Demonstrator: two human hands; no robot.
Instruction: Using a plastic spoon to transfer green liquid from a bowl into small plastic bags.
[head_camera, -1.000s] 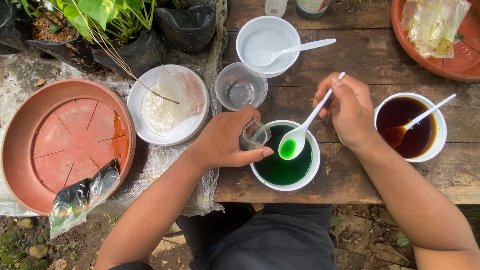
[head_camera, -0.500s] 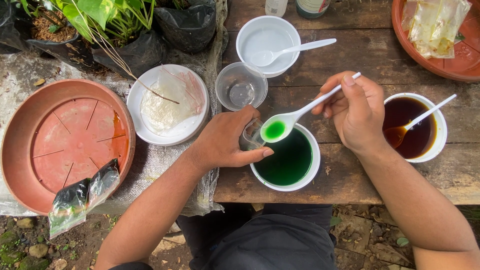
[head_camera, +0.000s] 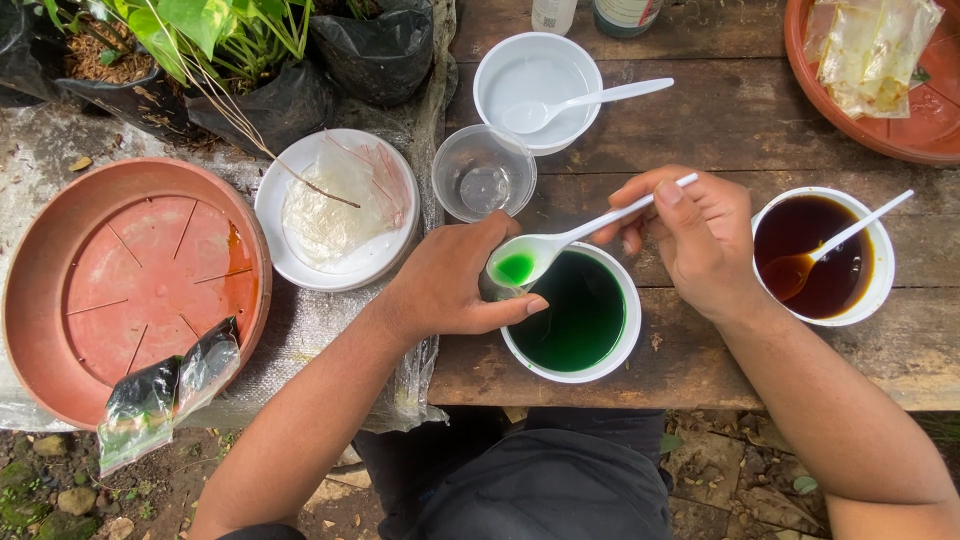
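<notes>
**Now a spoonful of green liquid is held over a small clear container**

Seen from above, a white plastic spoon (head_camera: 560, 240) is pinched by its handle between the thumb and fingers of the right hand (head_camera: 700, 235). Its bowl carries bright green liquid and is held level just past the left rim of a white bowl of green liquid (head_camera: 585, 320), which sits near the front edge of a wooden table (head_camera: 720, 110). The left hand (head_camera: 445, 280) is curled closed around what appears to be a small clear cup; most of it is hidden under the spoon and fingers, so its shape cannot be told for certain.

The step in hand is judged to be the transfer of green liquid from the bowl to the held container. A slow tilt of the spoon would be called for, with its tip kept over the small opening so nothing is dripped on the fingers.

Just behind the left hand an empty clear plastic cup (head_camera: 484, 172) is set, and behind that a white bowl with a white spoon (head_camera: 537, 92). To the right, a white bowl of dark brown liquid (head_camera: 822, 255) with its own spoon stands close by the right wrist and could be knocked. Further left lie a white plate with crumpled plastic film (head_camera: 335, 210) and a terracotta saucer (head_camera: 130, 285).
</notes>
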